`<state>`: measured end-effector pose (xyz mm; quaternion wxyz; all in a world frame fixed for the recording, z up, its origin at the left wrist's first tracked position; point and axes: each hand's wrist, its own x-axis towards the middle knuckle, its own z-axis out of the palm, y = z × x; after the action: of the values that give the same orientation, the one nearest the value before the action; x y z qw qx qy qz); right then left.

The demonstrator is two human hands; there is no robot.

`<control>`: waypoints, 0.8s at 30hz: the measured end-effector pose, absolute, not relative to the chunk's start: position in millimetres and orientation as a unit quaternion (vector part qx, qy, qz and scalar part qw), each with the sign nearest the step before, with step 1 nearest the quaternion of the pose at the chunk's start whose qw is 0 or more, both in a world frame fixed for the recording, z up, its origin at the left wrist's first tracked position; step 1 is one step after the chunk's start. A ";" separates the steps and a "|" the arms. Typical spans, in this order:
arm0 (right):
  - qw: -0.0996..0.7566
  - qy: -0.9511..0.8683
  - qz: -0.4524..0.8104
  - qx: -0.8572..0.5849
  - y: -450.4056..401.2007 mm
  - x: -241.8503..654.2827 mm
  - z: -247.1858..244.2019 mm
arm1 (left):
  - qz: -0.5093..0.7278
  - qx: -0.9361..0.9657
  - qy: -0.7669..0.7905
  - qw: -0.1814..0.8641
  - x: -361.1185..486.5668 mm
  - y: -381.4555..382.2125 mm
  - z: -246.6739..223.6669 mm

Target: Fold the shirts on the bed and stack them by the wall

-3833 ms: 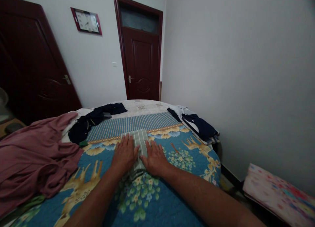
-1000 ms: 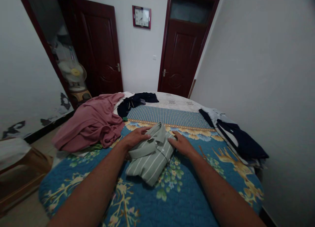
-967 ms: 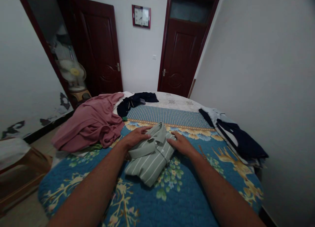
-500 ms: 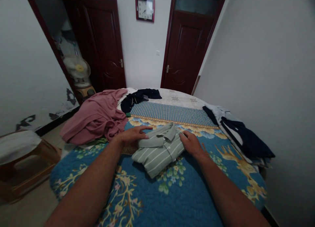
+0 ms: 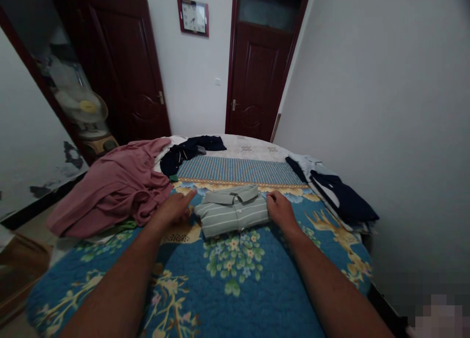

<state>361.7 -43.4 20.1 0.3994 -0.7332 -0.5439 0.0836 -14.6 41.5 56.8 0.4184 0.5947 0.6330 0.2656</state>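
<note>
A folded pale green shirt with white stripes lies on the bed, its collar at the far side and its buttoned front facing up. My right hand is at the shirt's right edge, fingers curled and closed on the cloth there. To the left of the shirt, my left hand hovers close to the bedspread with its index finger stretched out. A small gap separates it from the shirt, and its lower fingers are partly hidden.
A pink cloth is heaped on the bed's left side, beside dark navy clothing. Folded clothes are stacked along the right edge. The blue flowered bedspread covers the bed. A wooden stool stands at lower left.
The shirt has turned from a slant to lie square to me, collar away. My left hand has come off it and moved left. My right hand stays at its right edge. The view has shifted right.
</note>
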 end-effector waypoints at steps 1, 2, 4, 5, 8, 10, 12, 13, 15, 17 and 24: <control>0.406 -0.536 0.091 -0.735 -41.3 364.7 20.3 | 0.224 0.609 0.634 0.420 -16.3 39.6 58.8; 0.409 -0.530 0.101 -0.736 -38.8 367.5 20.2 | 0.189 0.620 0.629 0.430 -16.9 37.8 59.6; 0.398 -0.532 0.125 -0.737 -33.2 371.9 19.8 | 0.153 0.635 0.602 0.459 -15.5 35.6 57.0; 0.390 -0.537 0.137 -0.736 -30.1 373.1 19.8 | 0.156 0.639 0.587 0.472 -14.0 35.2 54.1; 0.386 -0.555 0.181 -0.714 -21.0 372.5 20.2 | 0.216 0.638 0.555 0.488 -8.3 35.8 45.5; 0.397 -0.563 0.212 -0.694 -15.8 370.1 19.9 | 0.271 0.628 0.530 0.502 -3.4 35.6 43.9; 0.404 -0.564 0.223 -0.684 -11.4 368.2 18.0 | 0.329 0.609 0.491 0.529 3.5 33.5 45.7; 0.409 -0.563 0.218 -0.685 -9.6 367.9 16.4 | 0.356 0.594 0.476 0.542 7.9 31.8 47.0; 0.431 -0.552 0.196 -0.687 -6.5 368.3 12.3 | 0.397 0.556 0.467 0.561 18.2 27.9 48.2; 0.461 -0.530 0.189 -0.686 -4.2 369.3 8.3 | 0.427 0.509 0.476 0.576 28.7 24.9 46.2; 0.510 -0.420 0.290 -0.693 -4.3 366.6 7.8 | 0.465 0.389 0.435 0.666 41.3 26.1 36.2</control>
<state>366.6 -4.3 7.8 0.5095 -0.6928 -0.4203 0.2895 41.3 26.1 36.2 0.6661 0.3891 0.4347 0.4647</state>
